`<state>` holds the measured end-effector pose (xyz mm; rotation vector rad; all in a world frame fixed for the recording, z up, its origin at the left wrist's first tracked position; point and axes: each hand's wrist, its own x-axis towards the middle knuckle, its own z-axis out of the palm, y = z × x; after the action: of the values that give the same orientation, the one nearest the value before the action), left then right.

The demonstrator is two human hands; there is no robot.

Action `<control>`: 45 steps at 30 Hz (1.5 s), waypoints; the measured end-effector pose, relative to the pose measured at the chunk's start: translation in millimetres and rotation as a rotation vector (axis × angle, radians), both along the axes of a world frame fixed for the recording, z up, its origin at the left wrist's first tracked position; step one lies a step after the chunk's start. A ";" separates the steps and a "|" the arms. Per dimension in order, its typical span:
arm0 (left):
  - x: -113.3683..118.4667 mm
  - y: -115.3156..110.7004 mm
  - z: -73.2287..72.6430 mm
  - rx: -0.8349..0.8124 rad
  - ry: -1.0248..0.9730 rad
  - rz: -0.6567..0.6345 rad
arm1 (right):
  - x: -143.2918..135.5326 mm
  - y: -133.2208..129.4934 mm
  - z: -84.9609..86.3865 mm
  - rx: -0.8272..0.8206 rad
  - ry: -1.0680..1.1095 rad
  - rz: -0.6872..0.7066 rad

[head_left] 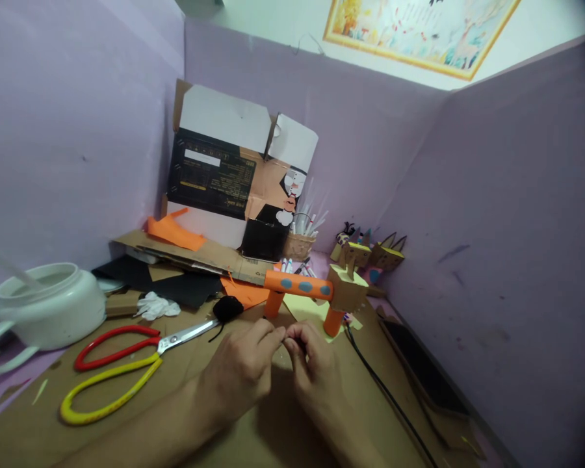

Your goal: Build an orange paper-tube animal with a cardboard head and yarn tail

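Close together over the cardboard sheet, my left hand (246, 361) and my right hand (314, 364) are both closed, fingertips pinched and almost meeting. A small dark bit shows between the fingertips, too little of it to name. Just beyond them stands an orange paper-tube animal (297, 284) with grey-blue spots, tube legs and a brown cardboard box head (350, 289). To the left of my left hand lies a black ball of yarn (228, 308) with a loose tail, touching the tips of the scissors (160, 344), which have one red and one yellow handle.
A white pot (53, 312) stands at the left beside a crumpled white tissue (156, 306). Behind are orange paper (175, 229), a flattened printed box (214, 172) and a cup of markers (299, 246). A black cable (387, 393) and a dark phone-like slab (424, 367) lie at the right.
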<state>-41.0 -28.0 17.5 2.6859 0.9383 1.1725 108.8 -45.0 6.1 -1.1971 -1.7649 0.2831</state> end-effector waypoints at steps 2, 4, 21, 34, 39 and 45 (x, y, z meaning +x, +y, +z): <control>0.9 -0.6 1.3 -0.035 -0.014 0.016 | -0.3 -0.3 -0.4 0.004 -0.011 -0.016; 1.8 -2.0 4.5 -0.104 -0.043 0.025 | -0.7 -0.6 -0.8 0.017 -0.019 -0.025; 5.5 8.8 26.3 -1.316 -0.621 -0.061 | -2.4 -2.7 1.1 0.098 0.000 -0.017; -2.0 21.5 23.3 -1.342 -0.748 0.047 | 16.7 -4.7 18.8 0.006 0.220 -0.112; -7.3 30.5 19.0 -1.354 -0.766 0.123 | 60.6 -12.1 24.0 -0.080 0.295 -0.363; -15.4 37.0 21.0 -1.350 -0.756 0.181 | 120.1 -17.6 24.1 -0.274 0.262 -0.594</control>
<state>-56.4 8.9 38.5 1.0240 1.1673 0.8846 228.9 -62.7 30.2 -1.7326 -1.1054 0.3134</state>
